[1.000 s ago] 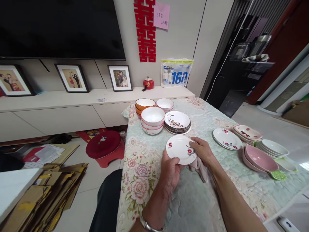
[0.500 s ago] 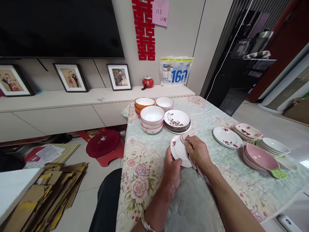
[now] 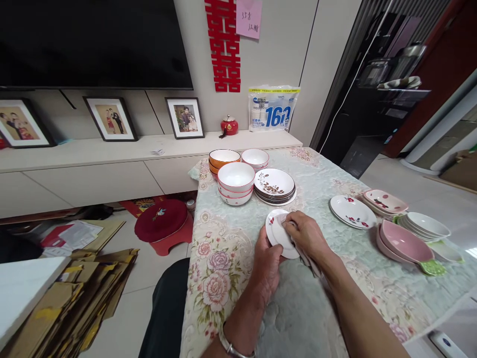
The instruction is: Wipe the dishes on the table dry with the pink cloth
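Note:
A small white plate with red flowers (image 3: 272,229) is tilted above the near part of the table. My left hand (image 3: 267,261) grips its lower left edge, the thumb lying over the rim. In my right hand (image 3: 305,233) is a pale cloth (image 3: 311,262), pressed to the plate's face and hanging down past its right edge. Just beyond the plate stands a stack of brown-flowered plates (image 3: 275,184). To its left are stacked white bowls with red rims (image 3: 236,179).
Orange bowls (image 3: 223,158) and another white bowl (image 3: 255,158) stand farther back. Toward the right are two flowered plates (image 3: 352,211), pink dishes (image 3: 402,241) and small white bowls (image 3: 428,224). A red stool (image 3: 162,223) is beside the table's left edge.
My right hand has slid the cloth across the plate's face, covering more of its middle. The left hand keeps its hold on the rim. The view has shifted slightly.

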The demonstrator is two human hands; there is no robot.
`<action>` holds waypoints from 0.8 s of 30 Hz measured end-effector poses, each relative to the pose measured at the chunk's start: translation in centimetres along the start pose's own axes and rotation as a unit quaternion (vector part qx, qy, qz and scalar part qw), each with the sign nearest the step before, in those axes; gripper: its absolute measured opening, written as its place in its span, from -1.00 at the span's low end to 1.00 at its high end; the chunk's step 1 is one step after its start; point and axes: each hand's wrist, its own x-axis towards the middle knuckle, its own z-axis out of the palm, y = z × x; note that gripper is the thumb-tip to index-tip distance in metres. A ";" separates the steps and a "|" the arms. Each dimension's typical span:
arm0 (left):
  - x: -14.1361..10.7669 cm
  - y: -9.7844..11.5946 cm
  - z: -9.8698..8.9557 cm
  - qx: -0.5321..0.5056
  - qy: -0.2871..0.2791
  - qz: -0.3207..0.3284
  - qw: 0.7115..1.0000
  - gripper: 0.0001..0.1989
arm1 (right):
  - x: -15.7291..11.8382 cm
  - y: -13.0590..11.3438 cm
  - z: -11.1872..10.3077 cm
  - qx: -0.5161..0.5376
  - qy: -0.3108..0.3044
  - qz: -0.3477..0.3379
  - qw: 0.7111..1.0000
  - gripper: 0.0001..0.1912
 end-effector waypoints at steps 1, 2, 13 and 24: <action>0.0 0.0 0.1 0.003 -0.006 0.002 1.000 -0.27 | 0.1 0.3 0.1 -0.021 0.034 0.027 0.999 -0.85; 0.0 0.0 0.2 0.008 -0.013 0.005 1.000 -0.26 | 0.2 0.4 0.2 -0.030 0.061 0.046 0.997 -0.85; 0.0 0.4 -0.1 0.002 -0.003 -0.018 1.000 -0.27 | -0.6 -1.3 -0.5 0.128 -0.129 -0.027 0.983 -0.88; -0.3 0.2 0.3 -0.007 -0.032 -0.006 0.999 -0.21 | -0.2 -1.4 -0.1 0.108 -0.036 -0.015 0.993 -0.83</action>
